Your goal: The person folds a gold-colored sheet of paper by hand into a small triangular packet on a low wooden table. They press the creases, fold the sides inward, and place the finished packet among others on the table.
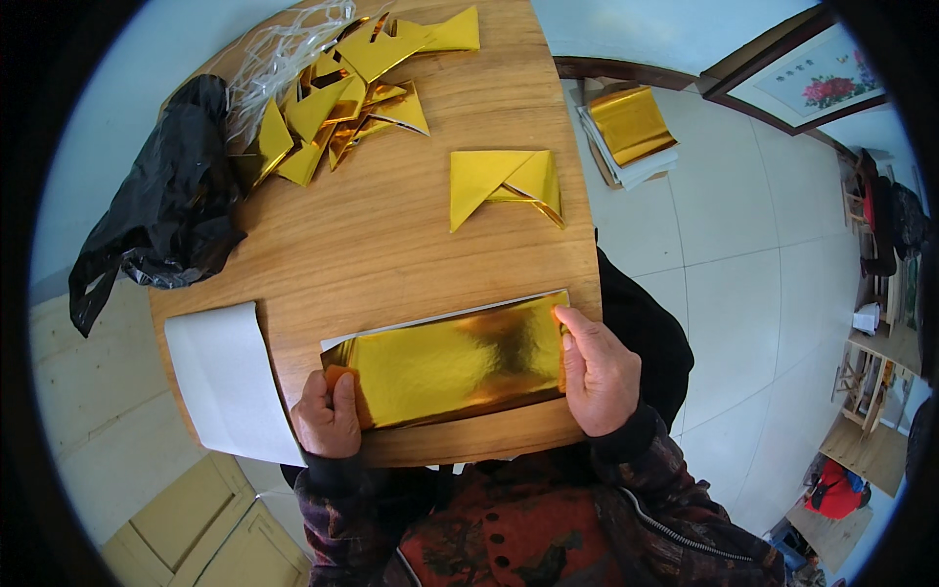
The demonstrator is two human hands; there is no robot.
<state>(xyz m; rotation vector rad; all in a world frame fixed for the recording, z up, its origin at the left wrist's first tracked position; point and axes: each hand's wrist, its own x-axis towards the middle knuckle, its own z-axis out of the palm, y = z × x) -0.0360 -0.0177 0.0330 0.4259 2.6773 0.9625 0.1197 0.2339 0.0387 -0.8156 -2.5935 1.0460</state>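
Gold foil sheet [455,362]: over tabletop [372,245], nr person's side
L hand [328,416]: pinched L end
R hand [599,367]: pinched R end
Fold: prob. midway
Next move: seemingly called for lining up edges, pressing crease w/ even pressure

Mirror-glossy gold foil faces the sheet [450,367] at lower centre; the pieces [313,110] at upper left shine likewise. The surface [342,245] is smooth, grained wood; the bag [181,186], far left, glossy plastic; the paper [225,382], lower left, matt.

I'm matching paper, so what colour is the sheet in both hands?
The sheet is shiny gold on top, seen best in the head view.
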